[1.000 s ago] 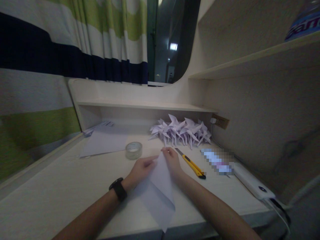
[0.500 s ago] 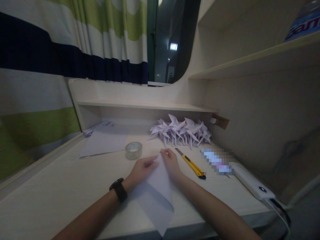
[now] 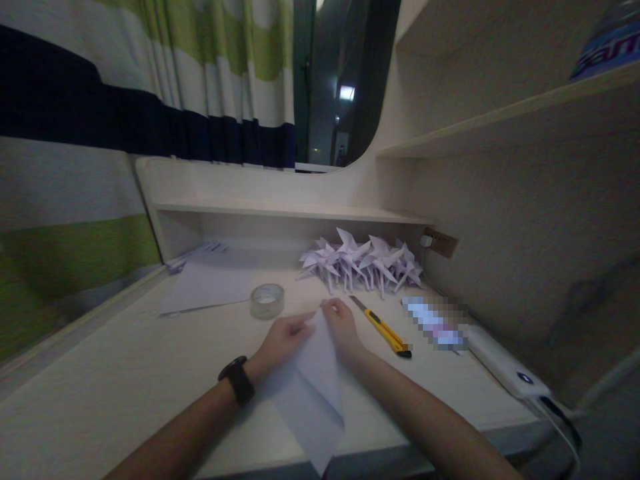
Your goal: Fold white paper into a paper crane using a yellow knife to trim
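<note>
Centrally, a partly folded white paper sheet (image 3: 320, 363) held in two hands over a desk (image 3: 150, 380).
The left hand (image 3: 286, 337) grips the sheet's left side near its upper point, thumb and fingers closed on the paper; a black wristwatch (image 3: 237, 380) circles that wrist. The fingertips of the right hand (image 3: 344, 327) are pinched together on the point itself. The sheet's lower corner reaches the desk's front edge. A roll of clear tape (image 3: 267, 309) lies beyond the left hand; a yellow snap-off utility knife (image 3: 384, 329), blade exposed, lies just right of the right hand. Behind stand clustered white paper pinwheels (image 3: 357, 260), with loose paper sheets (image 3: 213, 280) at rear left.
</note>
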`<state>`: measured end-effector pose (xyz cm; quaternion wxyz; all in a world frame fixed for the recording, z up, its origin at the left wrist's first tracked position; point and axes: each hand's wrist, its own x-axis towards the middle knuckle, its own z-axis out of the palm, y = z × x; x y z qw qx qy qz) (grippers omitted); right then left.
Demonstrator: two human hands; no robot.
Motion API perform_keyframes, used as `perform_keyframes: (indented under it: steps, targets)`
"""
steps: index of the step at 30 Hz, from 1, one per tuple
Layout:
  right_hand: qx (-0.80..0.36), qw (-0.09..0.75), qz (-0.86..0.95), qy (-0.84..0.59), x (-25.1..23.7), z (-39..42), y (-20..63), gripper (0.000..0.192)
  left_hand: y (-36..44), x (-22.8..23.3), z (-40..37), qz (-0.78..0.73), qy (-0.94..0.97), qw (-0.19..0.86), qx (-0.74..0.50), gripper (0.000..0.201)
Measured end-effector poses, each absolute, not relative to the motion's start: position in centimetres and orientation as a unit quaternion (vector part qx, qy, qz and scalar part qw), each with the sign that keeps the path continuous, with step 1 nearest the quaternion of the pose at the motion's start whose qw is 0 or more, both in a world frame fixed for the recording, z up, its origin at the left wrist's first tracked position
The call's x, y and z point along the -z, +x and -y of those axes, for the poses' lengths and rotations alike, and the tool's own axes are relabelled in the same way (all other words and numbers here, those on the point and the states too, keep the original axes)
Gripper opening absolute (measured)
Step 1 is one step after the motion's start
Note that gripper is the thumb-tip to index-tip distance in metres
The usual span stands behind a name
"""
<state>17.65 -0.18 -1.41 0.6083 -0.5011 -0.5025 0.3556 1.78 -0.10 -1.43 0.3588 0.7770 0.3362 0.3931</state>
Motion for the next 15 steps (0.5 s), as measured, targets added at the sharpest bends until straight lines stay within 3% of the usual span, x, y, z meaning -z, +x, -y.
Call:
perform_keyframes:
  steps: [15]
  targets:
    - [-0.349,0.627,0.475,-0.510,0.89,0.05,17.66,0.029,1.91,1.49,0.26,-0.362,0.774,0.345,-0.389,0.043]
